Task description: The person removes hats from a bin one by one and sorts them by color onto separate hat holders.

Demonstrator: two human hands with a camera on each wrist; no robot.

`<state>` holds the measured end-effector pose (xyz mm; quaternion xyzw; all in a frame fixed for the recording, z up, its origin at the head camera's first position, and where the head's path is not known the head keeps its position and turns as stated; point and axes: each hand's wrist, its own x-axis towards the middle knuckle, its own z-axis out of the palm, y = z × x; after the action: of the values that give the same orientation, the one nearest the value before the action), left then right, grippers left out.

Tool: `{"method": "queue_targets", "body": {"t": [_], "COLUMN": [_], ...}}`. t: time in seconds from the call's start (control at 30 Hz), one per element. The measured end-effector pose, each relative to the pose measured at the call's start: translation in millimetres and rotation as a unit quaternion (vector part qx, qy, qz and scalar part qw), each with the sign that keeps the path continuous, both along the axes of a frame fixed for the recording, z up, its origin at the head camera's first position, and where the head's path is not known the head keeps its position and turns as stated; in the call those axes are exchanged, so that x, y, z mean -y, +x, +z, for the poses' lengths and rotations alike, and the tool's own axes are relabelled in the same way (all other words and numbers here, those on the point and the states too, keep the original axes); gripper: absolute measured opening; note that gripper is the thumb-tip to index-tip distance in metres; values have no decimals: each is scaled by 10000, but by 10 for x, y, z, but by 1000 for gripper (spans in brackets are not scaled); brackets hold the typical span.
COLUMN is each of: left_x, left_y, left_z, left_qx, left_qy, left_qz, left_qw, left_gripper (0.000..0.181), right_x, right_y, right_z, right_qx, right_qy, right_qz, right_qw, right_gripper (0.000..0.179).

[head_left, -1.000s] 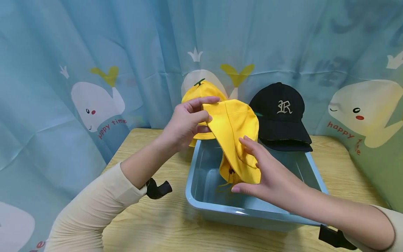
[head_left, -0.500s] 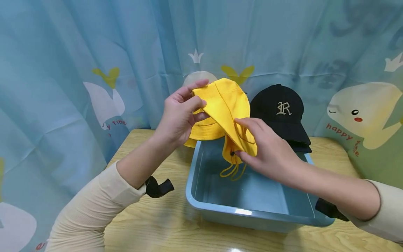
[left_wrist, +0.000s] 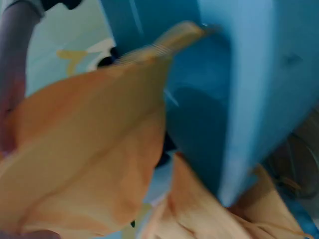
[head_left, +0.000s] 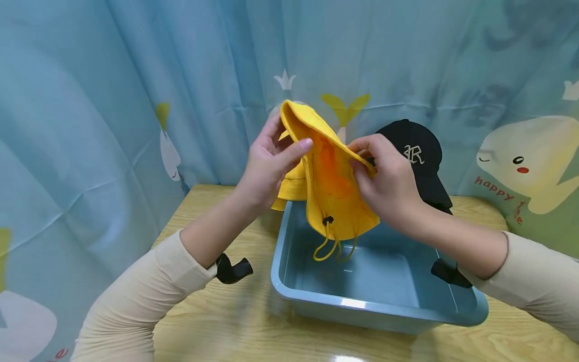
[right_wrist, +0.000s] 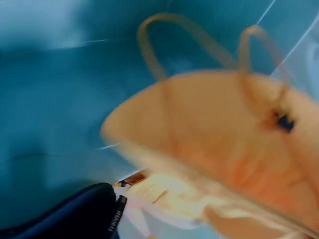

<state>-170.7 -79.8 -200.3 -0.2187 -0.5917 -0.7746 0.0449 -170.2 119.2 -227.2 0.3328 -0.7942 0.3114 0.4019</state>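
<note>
A yellow bucket hat (head_left: 339, 201) hangs above the front of the blue bin, its opening and inner side turned to the head camera. My left hand (head_left: 269, 168) pinches the brim at the left, thumb on the inner face. On the other side, my right hand (head_left: 386, 173) grips the brim between thumb and fingers. A thin yellow drawstring (head_left: 334, 246) with a black toggle (head_left: 327, 220) dangles from it. The same hat (left_wrist: 94, 154) fills much of the left wrist view, blurred. In the right wrist view the hat (right_wrist: 209, 114) shows its brim edge and cord loops.
The blue plastic bin (head_left: 312, 295) stands on a wooden table (head_left: 217, 322). Behind the held hat, a second yellow hat (head_left: 293, 188) is partly hidden. A black cap (head_left: 427, 173) with a letter R sits at the back right. A whale-printed curtain (head_left: 203, 75) hangs behind.
The hat has risen and turned, so its inside now faces the head camera. My right hand went from loose beside it to gripping the brim, moving up.
</note>
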Motion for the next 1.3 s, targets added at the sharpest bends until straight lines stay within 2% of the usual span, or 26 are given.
{"method": "queue_targets", "body": {"t": [0.07, 0.1, 0.17, 0.23, 0.3, 0.37, 0.4, 0.5, 0.53, 0.57, 0.67, 0.73, 0.77, 0.87, 0.93, 1.0, 1.07, 1.13, 1.23, 1.3], "left_x": [0, 1, 5, 20, 57, 114, 148, 259, 294, 325, 391, 407, 406, 382, 356, 335, 332, 343, 381, 411], "left_y": [-10, -12, -3, 18, 44, 53, 52, 10, -10, -29, -94, -143, -168, -231, -254, -265, -271, -278, -288, -290], "left_z": [-79, -123, -219, -322, -418, -501, -536, -641, -681, -719, -837, -896, -916, -945, -939, -912, -864, -803, -708, -652], "left_qx": [-560, -808, -1196, -1529, -1938, -2446, -2678, -3235, -3317, -3315, -3164, -2963, -2800, -2096, -1516, -1028, -713, -531, -499, -626], "left_qy": [-629, -976, -1580, -1872, -1942, -1833, -1788, -1881, -1976, -2072, -2301, -2351, -2304, -1915, -1506, -1026, -546, -35, 656, 952], "left_qz": [-241, -316, -354, -267, 39, 433, 674, 1340, 1513, 1654, 1972, 2125, 2163, 2100, 2111, 2244, 2520, 2767, 2944, 3028], "left_qw": [9962, 9914, 9795, 9700, 9616, 9512, 9443, 9176, 9100, 9054, 8989, 9010, 9065, 9356, 9538, 9636, 9636, 9595, 9521, 9462], "left_gripper": [79, 88, 101, 102, 95, 81, 74, 62, 58, 55, 47, 42, 40, 34, 29, 25, 23, 21, 17, 16], "right_x": [-11, -18, -33, -46, -61, -86, -102, -156, -172, -184, -200, -191, -184, -164, -176, -208, -257, -316, -419, -490], "right_y": [-62, -84, -118, -136, -143, -152, -157, -182, -191, -198, -203, -187, -177, -149, -149, -155, -171, -187, -218, -244], "right_z": [15, 28, 60, 96, 134, 176, 198, 259, 277, 293, 337, 365, 378, 405, 413, 409, 388, 352, 270, 209], "right_qx": [-157, -211, -240, -201, -116, -36, 13, 104, 131, 158, 278, 466, 570, 855, 948, 1059, 1247, 1464, 1732, 1775], "right_qy": [-372, -535, -856, -1172, -1495, -1860, -2032, -2457, -2561, -2647, -2842, -2978, -3033, -3304, -3306, -3225, -2930, -2481, -1600, -1038], "right_qz": [66, 85, 93, 77, 39, 1, -23, -49, -41, -46, 21, 79, 114, 272, 237, 232, 194, 327, 694, 1036], "right_qw": [9992, 9983, 9960, 9929, 9887, 9825, 9791, 9693, 9665, 9642, 9584, 9535, 9511, 9396, 9387, 9404, 9478, 9571, 9693, 9731], "right_gripper": [15, 13, 11, 11, 13, 14, 15, 14, 13, 12, 9, 11, 12, 14, 13, 13, 18, 24, 34, 38]}}
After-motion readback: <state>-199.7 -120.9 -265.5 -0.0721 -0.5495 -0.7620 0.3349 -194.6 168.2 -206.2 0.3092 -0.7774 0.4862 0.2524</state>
